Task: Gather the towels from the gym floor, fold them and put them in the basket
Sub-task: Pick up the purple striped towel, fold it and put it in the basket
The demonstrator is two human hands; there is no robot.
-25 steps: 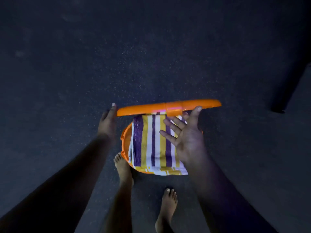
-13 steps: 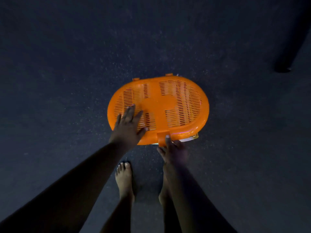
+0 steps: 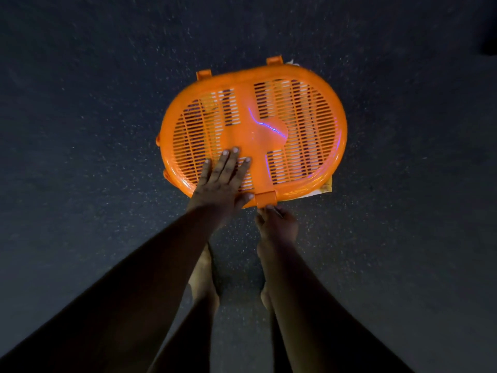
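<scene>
An orange plastic basket stands on the dark floor with its slotted oval lid (image 3: 295,125) down over it. The striped towel shows through the slots, and a corner of it (image 3: 324,188) pokes out under the lid's near right edge. My left hand (image 3: 223,181) lies flat on the lid's near left part, fingers spread. My right hand (image 3: 277,222) is just below the lid's front latch tab (image 3: 265,199), fingertips touching it.
Dark speckled gym floor (image 3: 107,130) lies all around the basket. My bare feet (image 3: 201,275) stand just behind it, under my forearms. A dark object sits at the top right corner (image 3: 489,44).
The lid, upright on its hinge a second ago with the towel exposed, has swung down over the basket. My left hand shifted onto the lid; my right hand went to the front latch.
</scene>
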